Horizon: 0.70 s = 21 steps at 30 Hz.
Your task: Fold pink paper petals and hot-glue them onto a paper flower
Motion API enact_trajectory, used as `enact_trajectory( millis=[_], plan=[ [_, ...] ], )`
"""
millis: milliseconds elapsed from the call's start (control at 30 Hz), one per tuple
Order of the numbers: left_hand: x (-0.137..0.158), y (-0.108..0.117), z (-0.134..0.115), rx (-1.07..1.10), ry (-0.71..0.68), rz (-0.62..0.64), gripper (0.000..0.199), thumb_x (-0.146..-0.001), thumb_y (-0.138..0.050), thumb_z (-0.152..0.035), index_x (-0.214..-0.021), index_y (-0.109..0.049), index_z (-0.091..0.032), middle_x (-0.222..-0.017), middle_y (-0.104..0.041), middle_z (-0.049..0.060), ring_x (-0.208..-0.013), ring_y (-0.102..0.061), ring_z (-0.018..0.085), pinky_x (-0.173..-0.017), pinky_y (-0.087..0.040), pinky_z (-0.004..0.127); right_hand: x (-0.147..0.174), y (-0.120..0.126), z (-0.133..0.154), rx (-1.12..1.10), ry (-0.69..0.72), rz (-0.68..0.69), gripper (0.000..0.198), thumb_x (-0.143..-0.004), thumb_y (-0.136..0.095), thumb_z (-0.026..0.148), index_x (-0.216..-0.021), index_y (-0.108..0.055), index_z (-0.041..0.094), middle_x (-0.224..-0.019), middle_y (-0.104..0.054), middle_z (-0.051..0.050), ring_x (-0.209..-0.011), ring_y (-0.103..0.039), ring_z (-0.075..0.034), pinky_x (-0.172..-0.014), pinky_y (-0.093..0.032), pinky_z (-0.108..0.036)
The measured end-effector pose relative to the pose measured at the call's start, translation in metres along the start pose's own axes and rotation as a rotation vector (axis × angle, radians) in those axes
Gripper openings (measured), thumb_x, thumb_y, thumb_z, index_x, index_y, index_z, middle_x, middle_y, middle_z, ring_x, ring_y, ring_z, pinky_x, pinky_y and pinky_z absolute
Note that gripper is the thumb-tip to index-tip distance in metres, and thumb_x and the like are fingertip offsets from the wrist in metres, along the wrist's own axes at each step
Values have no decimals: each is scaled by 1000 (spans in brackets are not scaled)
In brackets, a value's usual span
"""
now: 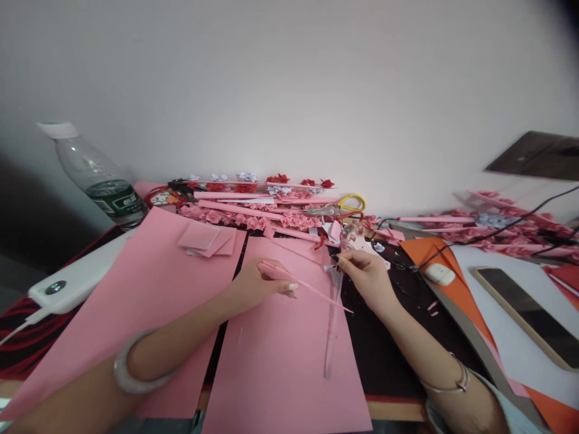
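My left hand (pixel 266 283) is closed around a folded piece of pink paper (pixel 316 292), whose narrow pointed end sticks out to the right over a large pink sheet (pixel 289 374). My right hand (pixel 368 277) is pinched at the sheet's upper right corner, on something small and dark that I cannot make out. Just below those fingertips a thin translucent strip (pixel 331 343) hangs or lies along the sheet's right side. The two hands are apart, and the paper's tip points below the right one.
Pink, red and white paper flowers (pixel 253 220) lie along the wall with yellow-handled scissors (pixel 337 208). Small pink squares (pixel 208 238) rest on another pink sheet (pixel 172 289). A bottle (pixel 106 181) and white power bank (pixel 81 283) stand left; a phone (pixel 529 313) and earbud case (pixel 439 274) lie right.
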State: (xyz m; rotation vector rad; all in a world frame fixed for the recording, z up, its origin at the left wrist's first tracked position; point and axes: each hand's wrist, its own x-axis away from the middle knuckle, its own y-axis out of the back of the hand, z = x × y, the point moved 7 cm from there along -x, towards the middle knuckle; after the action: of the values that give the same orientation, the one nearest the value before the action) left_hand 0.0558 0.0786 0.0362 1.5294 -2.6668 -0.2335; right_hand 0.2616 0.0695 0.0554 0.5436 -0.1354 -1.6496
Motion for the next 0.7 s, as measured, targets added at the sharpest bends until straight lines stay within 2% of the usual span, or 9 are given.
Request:
enact_trajectory(
  millis=[100,200,333,500,567,700],
  plan=[
    [0,1,1,-10,-5,4,6,-71,-68,-19,-70,-72,-15,-70,-69,3,-62,-67,15,-57,-57,24,0,2,-4,-56,-29,-17,17,-72,-64,32,-67,-64,16,-64,-63,-4,-59,-54,-15,-54,-41,-27],
    [-1,3,3,-6,-9,-3,7,-72,-68,-20,-71,-72,-15,-70,-69,3,-62,-67,15,-59,-57,24,1,1,3,-54,16,-24,24,-71,-66,31,-56,-54,17,-57,-55,-1,-54,-47,-12,-52,-38,-26],
    [-1,4,3,-3,0,-2,6,-72,-68,-19,-71,-72,-15,-71,-68,2,-64,-68,16,-60,-57,24,3,-2,12,73,90,3,38,-77,-60,32,-50,-36,20,-50,-35,5,-49,-32,-9,-47,-27,-24],
    [-1,4,2,-3,-1,-1,5,-71,-68,-17,-70,-72,-15,-71,-68,2,-64,-68,16,-59,-57,24,5,-7,7,148,61,106,45,-89,-40,42,-51,-27,21,-48,-23,6,-45,-23,-9,-45,-19,-26],
    [-1,4,3,-1,-1,5,5,-71,-68,-18,-69,-72,-16,-71,-68,2,-64,-67,15,-59,-57,24,5,-8,6,149,47,130,44,-90,-37,43,-53,-28,21,-49,-24,5,-46,-23,-9,-45,-19,-26],
    [-3,3,7,38,12,12,7,-71,-69,-21,-69,-71,-15,-74,-67,3,-65,-67,15,-60,-57,24,6,-11,12,162,84,193,28,-90,-37,32,-65,-40,20,-60,-39,3,-56,-36,-12,-52,-29,-25]
  ],
)
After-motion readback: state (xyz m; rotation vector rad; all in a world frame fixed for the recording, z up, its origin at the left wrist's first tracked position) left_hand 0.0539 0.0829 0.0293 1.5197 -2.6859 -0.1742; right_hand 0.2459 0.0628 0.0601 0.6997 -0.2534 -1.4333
